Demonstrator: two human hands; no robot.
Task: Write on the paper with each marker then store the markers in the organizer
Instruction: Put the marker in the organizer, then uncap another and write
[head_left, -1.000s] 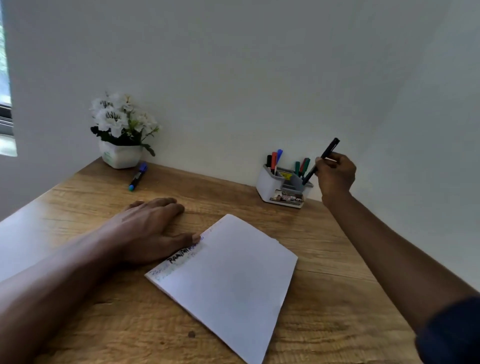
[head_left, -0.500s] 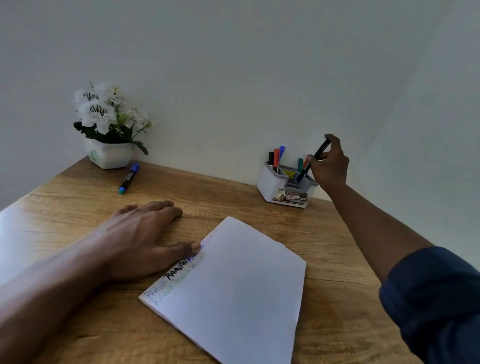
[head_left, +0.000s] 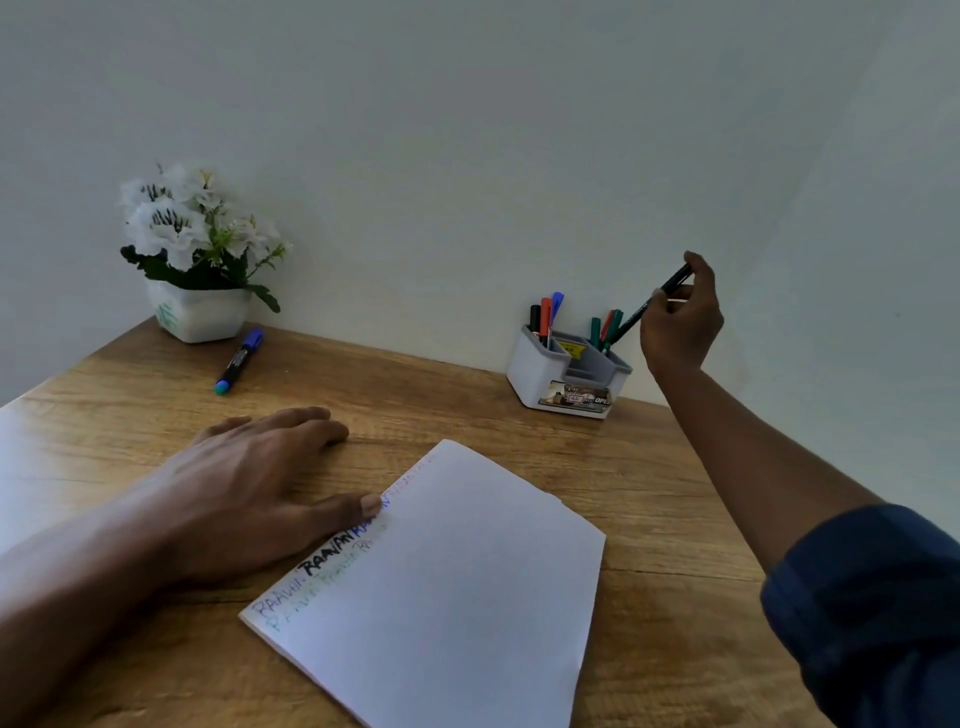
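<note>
**A black marker held over the organizer**

The right hand (head_left: 680, 322) is up in the air by the far edge of the tabletop (head_left: 467, 395), toward the right side. Its fingers and thumb pinch a black marker (head_left: 655, 300). The marker is tilted. Its low end points down at the right pocket of the organizer (head_left: 540, 384), close to the green markers (head_left: 605, 325) that stand there. I cannot tell if the tip is inside the pocket.

The organizer is white and grey. It sits at the far edge, against the wall. In its left pocket stand a black, a red and a blue marker (head_left: 545, 312).

The left hand (head_left: 249, 483) lies flat on the tabletop, palm down, fingers straight and holding nothing. Its thumb touches the left edge of the paper (head_left: 467, 571). The paper lies in the middle, reaching to the near edge, with colored words along its left side.

A flower pot (head_left: 200, 312) stands in the far left corner. A blue marker (head_left: 239, 361) lies just beside it.
</note>
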